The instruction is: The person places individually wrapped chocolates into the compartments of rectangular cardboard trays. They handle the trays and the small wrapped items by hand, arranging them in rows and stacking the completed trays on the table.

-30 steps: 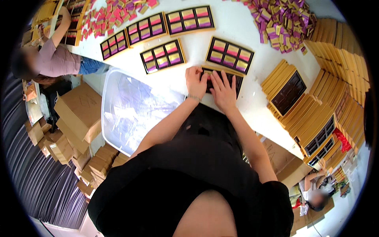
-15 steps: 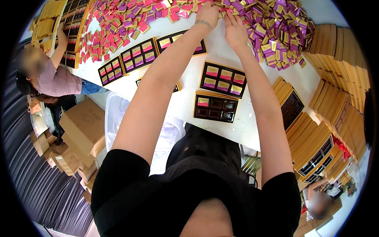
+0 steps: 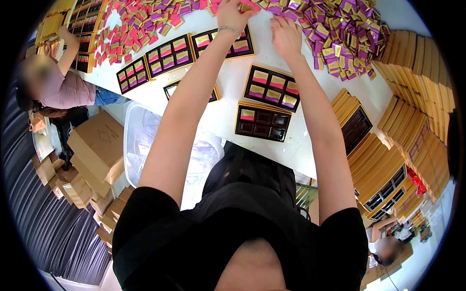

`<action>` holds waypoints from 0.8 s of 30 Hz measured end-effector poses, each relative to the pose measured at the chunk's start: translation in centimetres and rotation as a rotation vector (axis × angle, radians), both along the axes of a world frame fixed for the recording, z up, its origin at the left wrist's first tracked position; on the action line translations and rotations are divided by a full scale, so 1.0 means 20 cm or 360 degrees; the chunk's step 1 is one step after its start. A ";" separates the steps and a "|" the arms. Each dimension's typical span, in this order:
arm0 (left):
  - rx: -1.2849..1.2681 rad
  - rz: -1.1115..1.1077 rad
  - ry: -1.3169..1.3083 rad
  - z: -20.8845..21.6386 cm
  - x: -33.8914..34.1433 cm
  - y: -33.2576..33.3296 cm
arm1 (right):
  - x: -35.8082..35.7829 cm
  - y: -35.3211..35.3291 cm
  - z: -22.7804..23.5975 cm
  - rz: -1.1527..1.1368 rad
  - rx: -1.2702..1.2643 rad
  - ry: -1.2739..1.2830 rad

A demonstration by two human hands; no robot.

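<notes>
White table (image 3: 233, 80), nearest tray (image 3: 262, 121) nearly crosswise

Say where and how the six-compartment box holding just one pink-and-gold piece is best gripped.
Probably grip the six-compartment box by its two short ends, left hand from the left, right hand from the right. It lies flat, open face up, with white table beside both ends; its far edge sits close to the filled box, leaving little finger room.

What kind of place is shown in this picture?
Probably a small packing workshop: a white table bears many small wrapped pieces and six-compartment trays, with cardboard boxes gathered at the left.
</notes>
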State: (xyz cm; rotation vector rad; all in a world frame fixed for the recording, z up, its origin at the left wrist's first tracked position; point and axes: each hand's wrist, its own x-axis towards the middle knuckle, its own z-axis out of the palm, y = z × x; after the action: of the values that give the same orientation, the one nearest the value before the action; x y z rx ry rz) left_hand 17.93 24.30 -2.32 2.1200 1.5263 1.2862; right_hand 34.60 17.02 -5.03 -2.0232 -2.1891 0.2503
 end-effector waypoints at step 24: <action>-0.1370 -0.0131 -0.0499 0.19 -0.35 -1.32 | 0.18 -0.33 -0.04 -0.0104 0.0491 0.0277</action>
State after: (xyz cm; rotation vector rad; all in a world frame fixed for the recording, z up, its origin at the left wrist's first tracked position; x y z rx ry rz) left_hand 10.92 -2.13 1.44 1.3420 1.4581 0.6817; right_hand 38.12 10.43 -5.85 -1.8263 -1.9192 0.0715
